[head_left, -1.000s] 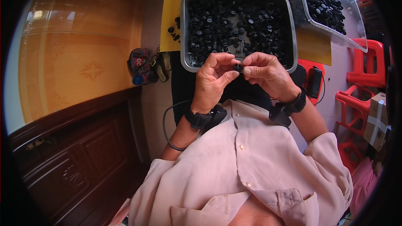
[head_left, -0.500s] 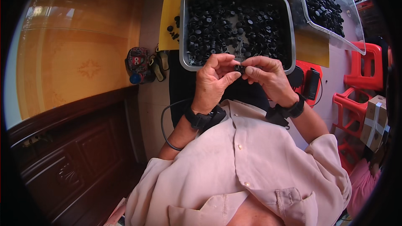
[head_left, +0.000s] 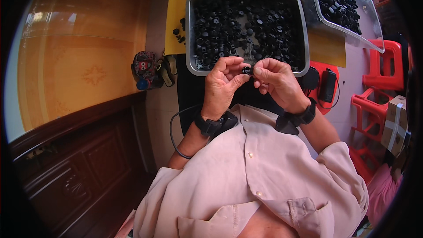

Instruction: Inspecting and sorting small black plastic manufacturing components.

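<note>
Between the fingertips of my left hand (head_left: 224, 86) is a small round black plastic part (head_left: 247, 69), pinched by thumb and forefinger. My right hand (head_left: 282, 83) meets it from the other side, its thumb and forefinger closed at the part's edge; whether a second piece is in them is too small to tell. Both hands are over the near rim of a metal tray (head_left: 190, 31). Many loose black plastic pieces (head_left: 224, 26), some cap-shaped and some ring-like, lie in the tray, along with thin clear scraps near my fingers.
A clear plastic bin (head_left: 328, 25) of black round caps (head_left: 337, 6) stands at the far right. A few black pieces (head_left: 176, 31) lie on the yellow board (head_left: 172, 11). Red stools (head_left: 383, 68) and a taped carton (head_left: 395, 125) are at right; sandals (head_left: 165, 72) and a wooden cabinet at left.
My right hand's fingers have curled in more, and the black part has turned and shows its round face. The hands stay close together at the tray's near rim.
</note>
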`<state>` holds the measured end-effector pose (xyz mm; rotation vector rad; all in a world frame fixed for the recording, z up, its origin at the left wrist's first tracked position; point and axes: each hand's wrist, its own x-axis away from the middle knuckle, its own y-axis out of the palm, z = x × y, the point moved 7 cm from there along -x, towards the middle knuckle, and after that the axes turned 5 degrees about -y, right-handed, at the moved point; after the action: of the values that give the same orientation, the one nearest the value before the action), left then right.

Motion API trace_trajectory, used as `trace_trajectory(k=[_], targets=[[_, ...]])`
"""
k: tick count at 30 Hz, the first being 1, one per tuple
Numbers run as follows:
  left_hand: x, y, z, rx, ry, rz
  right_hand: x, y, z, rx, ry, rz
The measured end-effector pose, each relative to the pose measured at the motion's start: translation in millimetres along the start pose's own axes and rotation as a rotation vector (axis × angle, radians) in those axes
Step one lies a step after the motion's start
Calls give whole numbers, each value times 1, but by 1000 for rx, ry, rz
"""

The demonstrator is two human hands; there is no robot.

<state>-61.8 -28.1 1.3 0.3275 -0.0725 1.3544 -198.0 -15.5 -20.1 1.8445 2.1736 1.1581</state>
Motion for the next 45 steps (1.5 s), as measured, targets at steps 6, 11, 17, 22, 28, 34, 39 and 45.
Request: trace_trajectory(k=[6,11,17,22,28,34,39,45], targets=[[1,1,-1,-87,8,11,1,1,3,7,17,2],[1,2,2,-137,97,54,2,4,2,48,-14,-6],[3,-1,8,-276,146,78,3,7,-4,129,-76,-5],[4,-1,8,-329,172,88,5,6,-9,209,-137,14],[3,0,4,-278,128,77,4,1,-10,184,-176,27],[2,1,2,-235,112,81,5,-1,-8,112,-187,41],[2,3,4,-307,150,74,5,-1,-7,105,-170,35],[5,5,10,-378,173,87,4,1,-11,208,-164,-17]])
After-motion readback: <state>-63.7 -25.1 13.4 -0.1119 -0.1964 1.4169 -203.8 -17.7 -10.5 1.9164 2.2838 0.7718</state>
